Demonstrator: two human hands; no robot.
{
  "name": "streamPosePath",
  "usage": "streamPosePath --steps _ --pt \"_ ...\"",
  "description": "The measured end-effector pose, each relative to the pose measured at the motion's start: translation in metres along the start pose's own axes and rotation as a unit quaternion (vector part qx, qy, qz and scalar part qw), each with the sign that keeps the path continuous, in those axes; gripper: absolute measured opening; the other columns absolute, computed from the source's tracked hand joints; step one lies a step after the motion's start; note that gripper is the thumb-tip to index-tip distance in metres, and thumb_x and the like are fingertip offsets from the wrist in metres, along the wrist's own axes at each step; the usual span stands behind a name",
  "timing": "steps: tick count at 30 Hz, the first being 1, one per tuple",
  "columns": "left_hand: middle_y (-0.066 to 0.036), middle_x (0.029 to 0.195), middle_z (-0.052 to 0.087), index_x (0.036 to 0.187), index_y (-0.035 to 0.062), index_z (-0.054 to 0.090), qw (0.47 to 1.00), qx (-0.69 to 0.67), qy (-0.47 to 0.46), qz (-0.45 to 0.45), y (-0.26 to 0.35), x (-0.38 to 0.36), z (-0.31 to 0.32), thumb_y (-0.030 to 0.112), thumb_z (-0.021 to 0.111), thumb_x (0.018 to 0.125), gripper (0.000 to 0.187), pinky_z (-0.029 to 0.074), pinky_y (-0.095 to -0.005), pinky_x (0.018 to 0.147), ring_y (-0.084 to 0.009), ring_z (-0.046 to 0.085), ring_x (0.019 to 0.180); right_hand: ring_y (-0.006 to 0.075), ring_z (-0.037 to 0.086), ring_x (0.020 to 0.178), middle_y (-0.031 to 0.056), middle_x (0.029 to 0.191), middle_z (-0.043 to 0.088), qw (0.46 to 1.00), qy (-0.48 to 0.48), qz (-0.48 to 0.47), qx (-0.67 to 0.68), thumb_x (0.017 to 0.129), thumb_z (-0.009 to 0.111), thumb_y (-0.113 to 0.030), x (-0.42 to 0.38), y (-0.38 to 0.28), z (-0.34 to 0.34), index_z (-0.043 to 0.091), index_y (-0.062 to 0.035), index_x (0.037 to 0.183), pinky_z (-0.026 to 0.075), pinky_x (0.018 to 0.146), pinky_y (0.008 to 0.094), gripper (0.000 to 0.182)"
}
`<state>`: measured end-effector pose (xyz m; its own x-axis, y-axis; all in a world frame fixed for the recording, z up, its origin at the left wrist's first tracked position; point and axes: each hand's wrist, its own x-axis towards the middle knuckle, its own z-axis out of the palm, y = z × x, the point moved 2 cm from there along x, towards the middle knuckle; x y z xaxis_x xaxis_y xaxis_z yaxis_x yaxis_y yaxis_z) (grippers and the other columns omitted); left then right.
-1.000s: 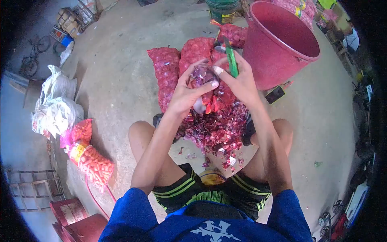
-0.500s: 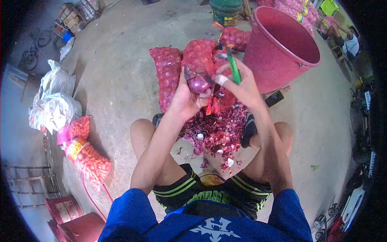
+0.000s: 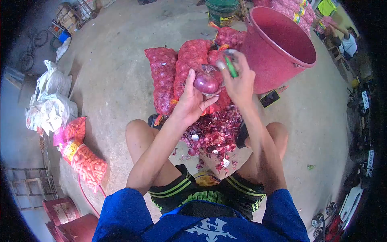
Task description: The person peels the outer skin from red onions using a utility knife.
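A purple-red onion (image 3: 206,84) with loose dry skin at its top rests in the fingers of my left hand (image 3: 191,103), thumb along its left side. Close by on the right, my right hand (image 3: 240,79) is closed around a green-handled knife (image 3: 231,67); motion blur hides its blade. Behind my hands lie red mesh sacks packed with onions (image 3: 164,74). Below them, between my feet, onion skins (image 3: 213,135) form a heap on the floor.
A large pink tub (image 3: 266,60) stands tilted at the right, with a phone (image 3: 270,98) on the floor before it. A green bucket (image 3: 221,12) is farther back. White sacks (image 3: 54,109) and a bag of carrots (image 3: 89,163) lie left. Another person (image 3: 348,45) sits far right.
The onion has turned in my left hand, its loose-skinned top now pointing up. My right hand has shifted slightly and turned with the knife. The whole view has moved a little.
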<state>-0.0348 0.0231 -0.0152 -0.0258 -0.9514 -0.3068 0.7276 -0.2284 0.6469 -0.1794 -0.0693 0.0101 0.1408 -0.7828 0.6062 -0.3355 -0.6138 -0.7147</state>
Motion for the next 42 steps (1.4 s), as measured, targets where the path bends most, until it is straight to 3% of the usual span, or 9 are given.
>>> streamPosePath --steps 2,6,8,12,16,21,28,30,42 --pt "-0.006 0.13 0.068 0.147 0.0167 0.052 0.998 0.031 -0.062 0.003 0.003 -0.003 0.0 0.075 0.046 0.103 0.073 0.057 -0.0394 0.101 -0.0187 0.069 0.117 0.0227 0.069 0.061 0.0174 0.07 0.065 0.994 -0.001 0.109 0.008 0.095 0.079 -0.018 0.011 0.009 -0.008 0.065 -0.0105 0.126 0.05 0.06 0.0395 0.034" --pt "-0.005 0.129 0.069 0.145 0.0121 0.052 0.992 0.069 -0.066 0.086 0.002 -0.001 -0.018 0.054 0.067 0.103 0.062 0.062 -0.0336 0.085 -0.0192 0.069 0.116 0.0215 0.074 0.081 0.0157 0.088 0.074 0.997 -0.017 0.079 0.02 0.093 0.082 -0.023 0.022 0.019 -0.016 0.068 -0.0036 0.121 0.056 0.075 0.0374 0.036" --pt "-0.004 0.125 0.069 0.142 0.0113 0.053 0.985 0.109 -0.058 0.119 0.006 -0.002 -0.015 0.047 0.073 0.1 0.059 0.061 -0.0312 0.08 -0.0166 0.069 0.111 0.017 0.072 0.087 0.0094 0.092 0.075 0.977 -0.05 0.038 0.206 0.094 0.081 -0.023 0.012 0.008 -0.007 0.068 -0.0012 0.123 0.056 0.079 0.0369 0.039" --pt "-0.001 0.117 0.068 0.133 0.01 0.057 0.958 0.227 -0.074 0.156 0.004 -0.001 -0.015 0.037 0.082 0.096 0.053 0.058 -0.0276 0.073 -0.0115 0.069 0.102 0.0097 0.059 0.076 0.0014 0.082 0.066 0.984 -0.11 0.026 0.136 0.091 0.083 -0.02 -0.006 -0.012 -0.004 0.068 -0.001 0.126 0.051 0.071 0.0303 0.042" --pt "-0.002 0.114 0.068 0.129 0.0061 0.058 0.972 0.109 -0.138 0.157 0.005 -0.011 -0.005 0.038 0.085 0.092 0.056 0.061 -0.0345 0.088 -0.0148 0.069 0.108 0.0072 0.052 0.071 0.0017 0.075 0.061 0.991 -0.018 0.058 0.117 0.088 0.086 -0.018 0.014 0.01 -0.01 0.069 -0.0017 0.125 0.048 0.065 0.0274 0.044" --pt "-0.004 0.115 0.07 0.132 0.0097 0.061 0.996 0.056 -0.032 0.061 0.018 -0.011 -0.011 0.066 0.036 0.111 0.065 0.054 -0.0365 0.088 -0.0187 0.07 0.103 0.0458 0.07 0.102 0.0264 0.104 0.071 0.991 -0.127 -0.029 -0.028 0.106 0.061 -0.034 0.012 0.02 -0.02 0.066 -0.0008 0.125 0.053 0.087 0.0505 0.039" --pt "-0.005 0.126 0.069 0.139 0.0131 0.058 0.986 0.012 0.109 0.128 0.027 -0.002 -0.021 0.072 0.032 0.108 0.071 0.052 -0.0445 0.101 -0.0218 0.065 0.116 0.0442 0.071 0.092 0.022 0.094 0.072 0.949 -0.3 -0.09 -0.038 0.1 0.063 -0.02 -0.024 -0.034 -0.006 0.065 -0.0067 0.128 0.054 0.078 0.0534 0.032" --pt "-0.004 0.122 0.069 0.137 0.0119 0.059 0.983 0.026 0.108 0.145 0.028 -0.004 -0.013 0.076 0.029 0.106 0.078 0.052 -0.039 0.09 -0.0199 0.066 0.107 0.0441 0.071 0.084 0.0207 0.086 0.072 0.949 -0.295 -0.109 -0.027 0.099 0.065 -0.02 -0.026 -0.039 -0.001 0.066 -0.0067 0.127 0.054 0.074 0.0546 0.031" --pt "-0.007 0.121 0.068 0.133 0.0047 0.061 0.94 0.104 0.185 0.269 0.018 0.014 -0.026 0.066 0.033 0.11 0.071 0.05 -0.0415 0.102 -0.0213 0.066 0.112 0.0454 0.07 0.081 0.0226 0.08 0.07 0.946 -0.301 -0.067 -0.103 0.101 0.063 -0.024 -0.03 -0.041 0.009 0.064 -0.0063 0.114 0.054 0.071 0.0587 0.022"
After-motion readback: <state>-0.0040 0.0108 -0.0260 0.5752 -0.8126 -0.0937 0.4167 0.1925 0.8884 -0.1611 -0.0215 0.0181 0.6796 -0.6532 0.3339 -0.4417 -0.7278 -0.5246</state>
